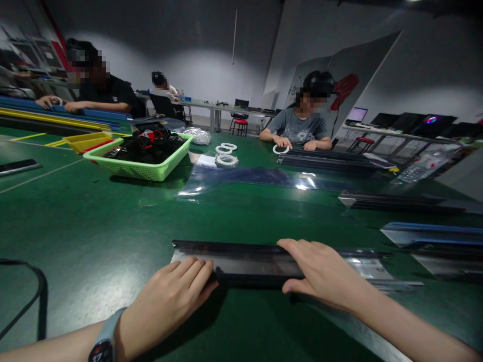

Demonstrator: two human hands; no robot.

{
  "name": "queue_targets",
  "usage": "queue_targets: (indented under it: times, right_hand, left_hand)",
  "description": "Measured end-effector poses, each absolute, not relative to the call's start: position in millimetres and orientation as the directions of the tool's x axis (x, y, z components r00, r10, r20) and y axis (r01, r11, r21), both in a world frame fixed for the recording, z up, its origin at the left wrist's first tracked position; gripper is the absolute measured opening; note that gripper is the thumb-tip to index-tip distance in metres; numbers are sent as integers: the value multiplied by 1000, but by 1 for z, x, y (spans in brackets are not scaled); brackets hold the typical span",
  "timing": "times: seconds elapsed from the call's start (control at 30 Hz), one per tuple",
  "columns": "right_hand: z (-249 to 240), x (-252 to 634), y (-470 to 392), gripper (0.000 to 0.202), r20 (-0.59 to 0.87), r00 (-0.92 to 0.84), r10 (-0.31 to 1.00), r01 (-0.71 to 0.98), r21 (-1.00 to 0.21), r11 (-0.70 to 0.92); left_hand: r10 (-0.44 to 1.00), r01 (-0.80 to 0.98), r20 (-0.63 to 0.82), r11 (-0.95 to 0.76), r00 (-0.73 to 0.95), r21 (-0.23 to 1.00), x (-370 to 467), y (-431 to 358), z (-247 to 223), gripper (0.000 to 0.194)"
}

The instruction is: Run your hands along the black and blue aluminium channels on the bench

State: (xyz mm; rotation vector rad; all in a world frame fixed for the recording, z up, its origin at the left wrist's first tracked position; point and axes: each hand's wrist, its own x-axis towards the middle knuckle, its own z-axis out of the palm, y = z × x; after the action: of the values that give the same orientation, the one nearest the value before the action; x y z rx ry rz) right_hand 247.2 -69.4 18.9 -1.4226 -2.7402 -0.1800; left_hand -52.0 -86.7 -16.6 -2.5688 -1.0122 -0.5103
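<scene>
A long black profile strip point(249, 251) with a pale, shiny inner face lies crosswise on the green table in front of me. Near its left end, my left hand point(177, 289) has its fingers together and pressed over the near edge. My right hand point(320, 271) grips across the strip farther right, thumb at the near edge and fingers at the far edge. To the right of that hand, a clear glossy section point(372, 268) shows at the strip's far end. My palms hide parts of the strip.
Clear plastic film point(245, 177) lies beyond the strip, beside white tape rolls point(227, 160). A green basket point(169, 163) of black parts stands back left. More profiles point(400, 200) lie at right, near a plastic bottle point(422, 166). A co-worker point(307, 125) sits opposite; a black cable point(42, 296) lies at left.
</scene>
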Motion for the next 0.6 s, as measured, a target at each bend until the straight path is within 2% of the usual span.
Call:
queue_targets:
  times: [0.23,0.43,0.6]
  right_hand:
    - [15,251,-66,60,-6,-562,827,823,-102,559]
    - [13,250,-71,52,105,-522,846,851,-3,525]
    - [1,251,-79,44,217,-419,882,903,2,429]
  left_hand:
    - [625,704,399,-706,671,-79,-60,-82,-18,23]
    - [613,700,420,-709,669,-81,-60,-81,-20,22]
    - [621,706,409,-703,668,-84,-60,-82,-20,21]
